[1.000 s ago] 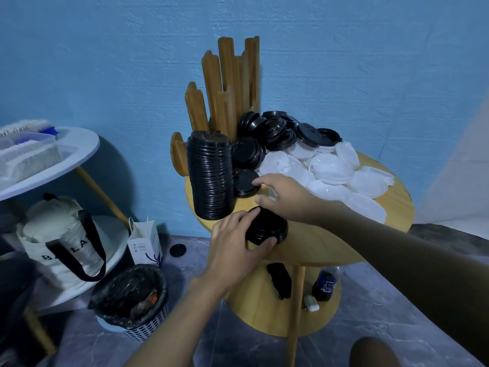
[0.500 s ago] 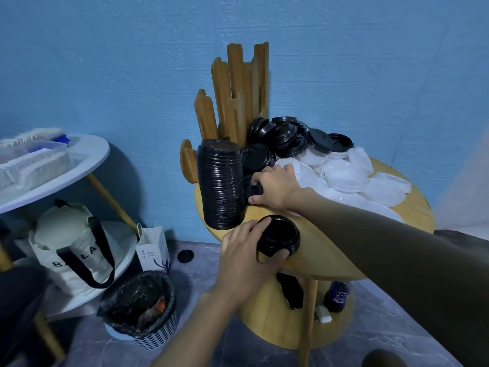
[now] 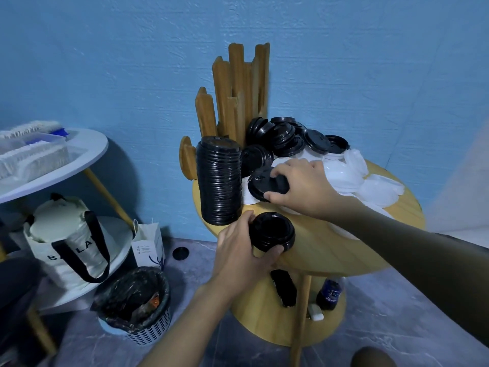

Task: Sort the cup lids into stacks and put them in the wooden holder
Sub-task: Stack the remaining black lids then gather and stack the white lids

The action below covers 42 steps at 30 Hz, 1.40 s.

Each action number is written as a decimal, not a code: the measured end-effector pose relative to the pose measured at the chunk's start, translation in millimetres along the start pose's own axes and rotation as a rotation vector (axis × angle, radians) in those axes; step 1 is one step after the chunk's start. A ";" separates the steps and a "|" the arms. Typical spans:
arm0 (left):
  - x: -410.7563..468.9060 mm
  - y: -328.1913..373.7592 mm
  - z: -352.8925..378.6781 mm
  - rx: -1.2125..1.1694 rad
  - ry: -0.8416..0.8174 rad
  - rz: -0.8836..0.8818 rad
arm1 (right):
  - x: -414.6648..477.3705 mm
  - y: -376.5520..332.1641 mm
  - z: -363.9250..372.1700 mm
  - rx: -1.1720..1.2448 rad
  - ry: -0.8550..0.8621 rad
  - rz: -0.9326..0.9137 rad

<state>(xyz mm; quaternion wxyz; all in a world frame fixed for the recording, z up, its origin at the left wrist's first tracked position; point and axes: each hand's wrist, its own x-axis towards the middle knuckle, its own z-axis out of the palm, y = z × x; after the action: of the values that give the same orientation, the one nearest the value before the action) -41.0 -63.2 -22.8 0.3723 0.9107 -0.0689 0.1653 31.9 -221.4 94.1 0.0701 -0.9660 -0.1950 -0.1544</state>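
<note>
The left hand curled round a short stack of black lids at the round wooden worktop's near edge. At one o'clock from it, the right hand pinched a black lid. A tall black stack stood at eleven o'clock, close against the wooden holder. Loose black lids and white lids lay heaped toward two o'clock. A blue wall rose behind, over a grey floor. There were two stacks. At nine o'clock were one floor lid, one basket and one tote.
</note>
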 end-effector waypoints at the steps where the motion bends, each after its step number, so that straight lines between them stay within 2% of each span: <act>1: -0.9 0.9 -0.1 -0.019 -0.011 -0.027 | -10.5 1.6 -4.9 0.089 -0.002 0.010; 3: -1.4 0.8 0.0 -0.034 -0.032 -0.043 | -30.8 3.3 -11.7 0.293 -0.051 0.029; 5: -1.9 0.9 -0.9 -0.048 -0.041 -0.046 | -48.4 2.5 -11.8 0.387 -0.176 0.018; 8: -1.9 2.7 -2.3 -0.067 -0.054 -0.059 | -59.9 0.5 0.4 0.367 -0.301 -0.050; 14: -1.3 2.2 -4.5 -0.073 -0.082 -0.067 | -47.0 2.1 10.7 0.427 -0.414 -0.097; 19: -2.5 3.8 -5.4 0.037 -0.028 0.104 | -42.8 5.3 12.6 0.415 -0.422 -0.065; 24: -1.5 0.3 2.7 0.092 0.027 0.135 | -35.3 9.1 6.9 0.390 -0.501 -0.100; 26: -0.5 -0.9 4.5 0.086 0.043 0.138 | -26.8 7.9 1.6 0.437 -0.453 -0.105; 28: 0.7 -1.9 6.0 0.078 0.054 0.125 | -9.8 8.5 -0.6 0.477 -0.285 -0.064; 30: 1.6 -1.7 6.8 0.076 0.064 0.109 | 15.3 9.5 2.6 0.418 -0.114 -0.086; 32: 2.2 -1.0 7.5 0.067 0.073 0.092 | 42.4 10.4 9.9 0.347 -0.029 -0.128; 37: 2.8 -2.4 8.9 0.082 0.080 0.081 | 94.9 12.2 29.4 0.125 0.027 -0.163; 42: 2.7 -3.3 8.4 0.077 0.084 0.080 | 119.5 12.3 42.4 -0.116 -0.016 -0.257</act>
<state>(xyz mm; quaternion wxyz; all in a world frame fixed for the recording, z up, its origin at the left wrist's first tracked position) -35.6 -66.7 -29.6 0.3325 0.9132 -0.0832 0.2207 153.0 -182.0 92.1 -0.0076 -0.9367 -0.3084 -0.1654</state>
